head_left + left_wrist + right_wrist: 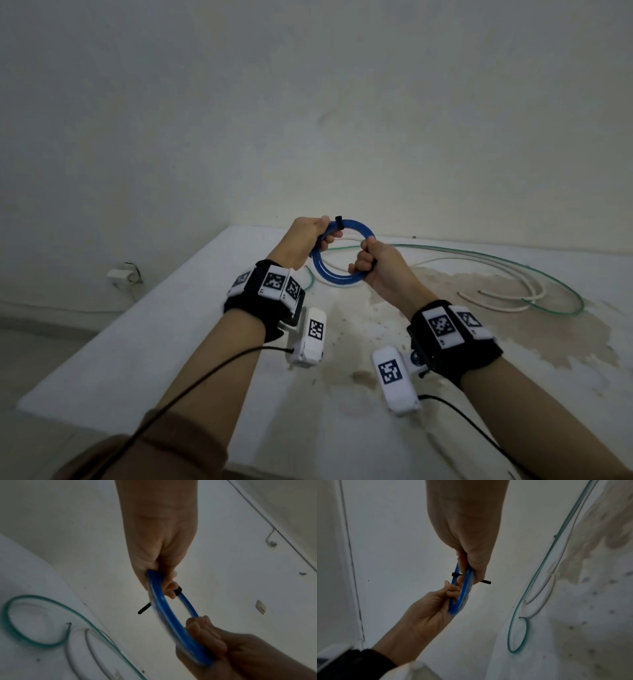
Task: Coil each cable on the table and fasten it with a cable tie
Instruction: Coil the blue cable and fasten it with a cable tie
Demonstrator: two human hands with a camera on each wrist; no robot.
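Note:
A blue cable (342, 279) wound into a small ring is held up above the white table (144, 346) by both hands. My left hand (327, 236) grips the ring's upper left, fingers curled round it (169, 588). My right hand (363, 262) grips its right side in a fist (471, 563). A black cable tie (338, 221) wraps the strands at the top, beside the left fingers; its tail (144, 609) sticks out sideways. A short black end (486, 581) pokes out by the right hand. A green cable (496, 258) and a white cable (507, 270) lie loose on the table.
The green and white cables spread in wide loops over the table's far right, across a brownish stain (513, 308). A wall (308, 102) rises just behind the table. A wall socket (125, 274) sits low at the left, past the table's left edge.

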